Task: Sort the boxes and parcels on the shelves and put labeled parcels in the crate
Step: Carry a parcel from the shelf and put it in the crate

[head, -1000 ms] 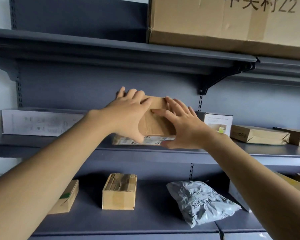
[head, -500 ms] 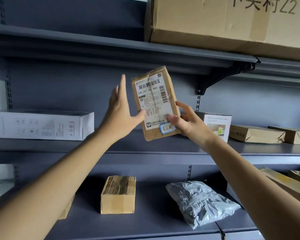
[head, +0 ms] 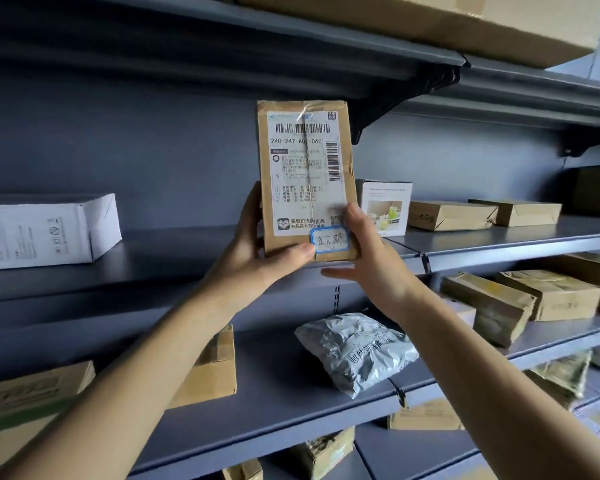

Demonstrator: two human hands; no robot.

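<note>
You hold the labeled parcel [head: 305,174] upright above the middle shelf [head: 187,251], label facing you. Your left hand [head: 257,258] grips its lower left edge, fingers curled behind; your right hand [head: 371,268] pinches the lower right corner.

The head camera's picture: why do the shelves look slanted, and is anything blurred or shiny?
Head view: the wide-angle lens splays the shelves toward the edges; the parcel and its label are sharp, with tape glare near the top; the right hand looks motion-blurred; light is soft, shadows faint.
</note>
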